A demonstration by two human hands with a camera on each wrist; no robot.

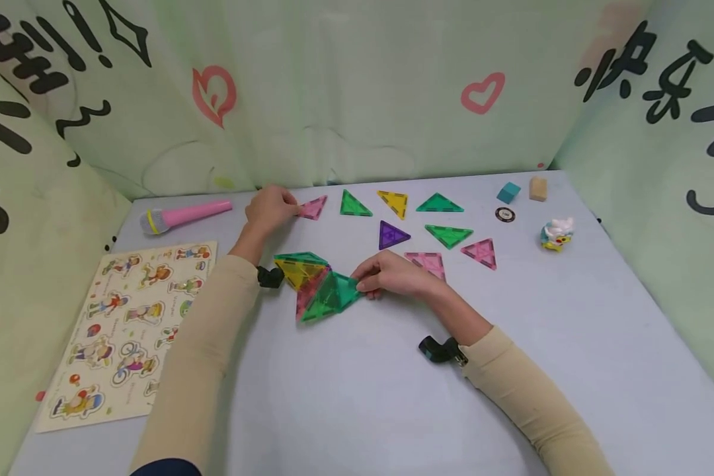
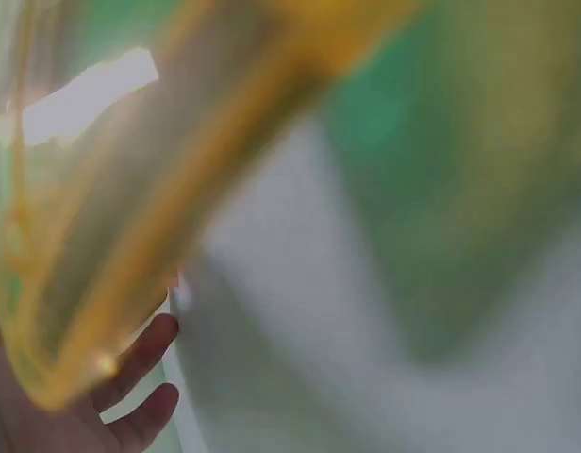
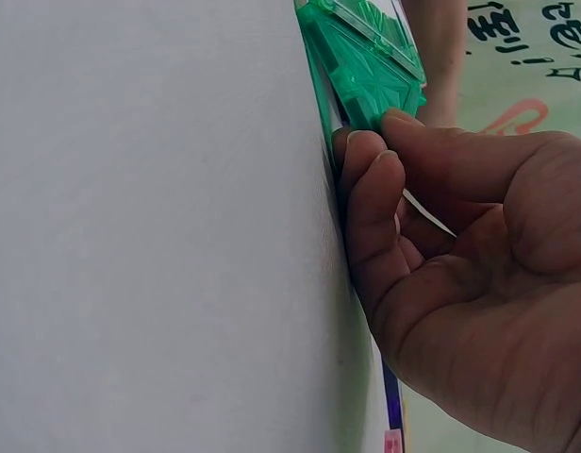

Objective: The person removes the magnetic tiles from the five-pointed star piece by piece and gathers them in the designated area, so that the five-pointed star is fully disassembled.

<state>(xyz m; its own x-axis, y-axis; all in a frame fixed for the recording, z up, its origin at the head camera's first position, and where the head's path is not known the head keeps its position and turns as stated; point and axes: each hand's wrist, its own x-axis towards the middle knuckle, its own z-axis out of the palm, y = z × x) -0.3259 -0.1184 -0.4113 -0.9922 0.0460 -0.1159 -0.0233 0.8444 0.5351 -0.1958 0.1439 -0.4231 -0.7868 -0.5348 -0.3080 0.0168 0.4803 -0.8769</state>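
Note:
At the back of the table my left hand pinches the near corner of a pink triangular magnetic tile. My right hand grips the tip of a green triangular magnetic tile between thumb and fingers. That green tile belongs to a joined shape of green, yellow and pink magnetic tiles at mid-table. In the right wrist view, the thumb presses on the green corner close over the white surface. Blurred yellow tile edges partly hide the left fingers in the left wrist view.
Loose green, yellow, purple and pink tiles lie beyond the right hand. A pink toy microphone and a picture board are at left. Small blocks and a figurine stand at right.

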